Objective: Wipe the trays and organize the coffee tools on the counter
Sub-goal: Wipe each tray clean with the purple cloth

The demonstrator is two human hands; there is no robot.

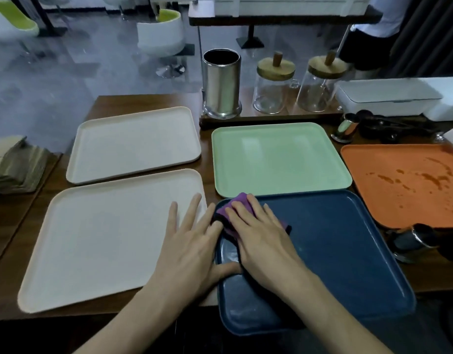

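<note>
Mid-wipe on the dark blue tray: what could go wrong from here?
1. The blue tray appears to overhang the front edge of the counter; the right hand pressing the purple cloth could shift or tip it, though the thumb of the left hand rests on its rim.
2. The metal jug sits close to the tray's right edge, so a sliding tray might knock it.
3. The orange tray shows dark stains; wiping them may soil the cloth.

1. The left hand (pixel 192 241) is bare, with slender fingers and short nails.
2. The right hand (pixel 261 233) is bare too.
3. Behind each grip, the left forearm (pixel 133 315) and right forearm (pixel 330 307) are unsleeved.
</note>
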